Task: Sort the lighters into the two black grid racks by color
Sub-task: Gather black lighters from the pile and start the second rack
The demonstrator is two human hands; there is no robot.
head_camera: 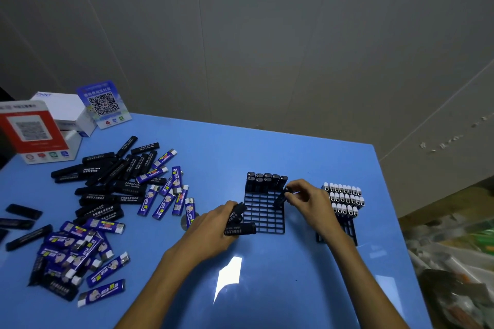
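Worktop: glossy blue worktop [267, 149], bright glare patch near the front edge.
Left hand: left hand [213, 224] curled round a bundle of slim black plastic lighters [238, 222]; probably held as a ready supply beside the rack.
Right hand: right hand [307, 197] pinching one black lighter [280, 199], tilted, lower end at the grid; judged mid-insertion into a cell of the second row.
Near rack: black plastic grid rack [264, 216], far rows holding upright black lighters [266, 180], nearer cells unfilled.
Right rack: second black grid rack [350, 232], partly hidden behind the right forearm; white-capped lighters [343, 199] packed upright at its far end, body colour hidden.
Unsorted stock: blue printed lighters with white caps [77, 254] heaped at near left; mixed black and blue pile [125, 176] farther back, well apart from both racks.
Obstruction: small round grey object [185, 222] just left of the left wrist; identity unclear.
Background: red QR-code stand [34, 131], white cardboard box [66, 112], blue QR-code card [103, 104] at the far left corner.
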